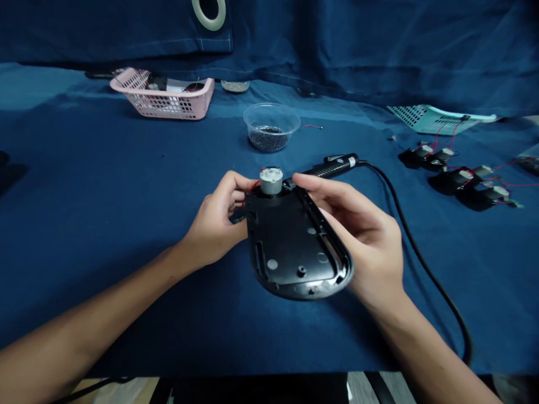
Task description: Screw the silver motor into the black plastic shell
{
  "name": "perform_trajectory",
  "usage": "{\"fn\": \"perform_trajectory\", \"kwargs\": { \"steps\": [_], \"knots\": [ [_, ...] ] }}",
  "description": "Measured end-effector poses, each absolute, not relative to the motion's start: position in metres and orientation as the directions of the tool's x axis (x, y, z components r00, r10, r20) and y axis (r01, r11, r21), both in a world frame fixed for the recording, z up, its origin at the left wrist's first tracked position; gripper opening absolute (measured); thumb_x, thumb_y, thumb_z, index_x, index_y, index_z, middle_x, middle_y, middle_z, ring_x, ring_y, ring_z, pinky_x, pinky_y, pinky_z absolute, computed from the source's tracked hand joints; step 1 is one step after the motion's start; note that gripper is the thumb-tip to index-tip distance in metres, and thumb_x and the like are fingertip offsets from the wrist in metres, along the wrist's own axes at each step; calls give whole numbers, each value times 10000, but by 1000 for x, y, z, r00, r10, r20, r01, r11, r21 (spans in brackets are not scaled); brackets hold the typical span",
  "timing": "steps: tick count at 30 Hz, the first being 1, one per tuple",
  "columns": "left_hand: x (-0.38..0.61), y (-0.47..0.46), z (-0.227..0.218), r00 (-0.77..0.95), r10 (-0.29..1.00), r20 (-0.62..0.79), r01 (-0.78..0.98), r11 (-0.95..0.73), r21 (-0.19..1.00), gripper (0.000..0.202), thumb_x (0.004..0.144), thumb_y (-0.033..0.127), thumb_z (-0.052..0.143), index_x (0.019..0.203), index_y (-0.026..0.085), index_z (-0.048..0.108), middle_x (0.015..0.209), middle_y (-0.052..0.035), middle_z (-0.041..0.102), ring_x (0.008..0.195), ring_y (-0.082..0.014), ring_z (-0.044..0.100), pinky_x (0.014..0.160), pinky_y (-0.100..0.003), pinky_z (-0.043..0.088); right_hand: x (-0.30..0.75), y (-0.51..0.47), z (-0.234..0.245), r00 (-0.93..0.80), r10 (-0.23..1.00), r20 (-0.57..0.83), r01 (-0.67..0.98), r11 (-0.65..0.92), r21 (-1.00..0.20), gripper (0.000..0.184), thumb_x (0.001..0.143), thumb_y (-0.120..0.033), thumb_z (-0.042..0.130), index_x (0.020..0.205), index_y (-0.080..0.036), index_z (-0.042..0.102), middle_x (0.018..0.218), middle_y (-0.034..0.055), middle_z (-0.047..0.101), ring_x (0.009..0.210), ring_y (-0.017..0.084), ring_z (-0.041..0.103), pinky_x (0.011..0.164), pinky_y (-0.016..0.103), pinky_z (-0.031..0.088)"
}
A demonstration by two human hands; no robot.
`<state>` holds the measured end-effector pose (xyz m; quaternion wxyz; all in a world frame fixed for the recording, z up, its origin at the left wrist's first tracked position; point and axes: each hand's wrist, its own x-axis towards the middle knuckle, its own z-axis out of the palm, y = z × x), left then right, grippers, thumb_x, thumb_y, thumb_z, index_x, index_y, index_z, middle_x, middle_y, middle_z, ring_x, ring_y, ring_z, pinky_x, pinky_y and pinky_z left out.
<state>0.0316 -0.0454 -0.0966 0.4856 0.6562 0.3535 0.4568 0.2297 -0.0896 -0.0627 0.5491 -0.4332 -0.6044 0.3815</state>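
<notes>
A matte black plastic shell (290, 241) carries a silver round motor (271, 180), against a deep navy cloth (126, 224), with a pink lattice-walled plastic basket (162, 95) and a pale mint perforated tray (433, 119) beyond.

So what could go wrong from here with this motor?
The silver motor stands at the end of the black plastic housing between the left hand and right hand, so it might slip. The thin red wire could snag on the fingers. The corded black tool lies close behind and could get knocked.
</notes>
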Motion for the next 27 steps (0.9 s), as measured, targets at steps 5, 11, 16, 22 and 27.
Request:
{"fn": "perform_trajectory", "kwargs": {
  "steps": [5,11,16,22,27],
  "knots": [
    [34,-45,-96,308,910,277,47,-305,951,331,789,239,769,1032,233,545,853,55,653,809,-104,655,826,-206,538,230,-89,-62,-31,944,330,112,331,-937,281,898,-283,680,1177,-281,712,1092,24,723,942,154,693,780,257,604],
    [37,-42,-101,212,891,402,55,-421,905,519,730,208,811,1154,219,513,1220,-39,666,1145,-196,653,976,-285,541,232,-87,-61,-63,974,217,77,222,-972,269,966,-264,561,1190,-296,706,1097,7,727,1008,167,685,890,305,574],
    [36,-43,-106,150,848,509,171,-529,831,589,718,162,792,1221,228,493,1284,-51,637,1185,-211,636,1003,-327,554,233,-85,-65,-88,978,191,71,197,-978,272,963,-347,564,1203,-333,691,1036,7,690,894,159,658,767,293,568],
    [36,-47,-110,122,782,611,255,-620,742,631,728,169,788,1278,262,492,1323,-53,601,1222,-245,614,1033,-388,551,231,-82,-70,-106,967,231,81,240,-967,289,903,-286,664,1188,-328,657,997,-3,628,863,127,627,756,254,554],
    [36,-48,-109,131,709,693,343,-689,639,618,746,158,756,1291,249,480,1244,-65,590,1200,-247,611,1007,-398,561,231,-80,-70,-131,970,207,40,214,-976,300,892,-250,677,1182,-317,644,1024,-7,629,907,124,645,812,253,557]
  ]
}}
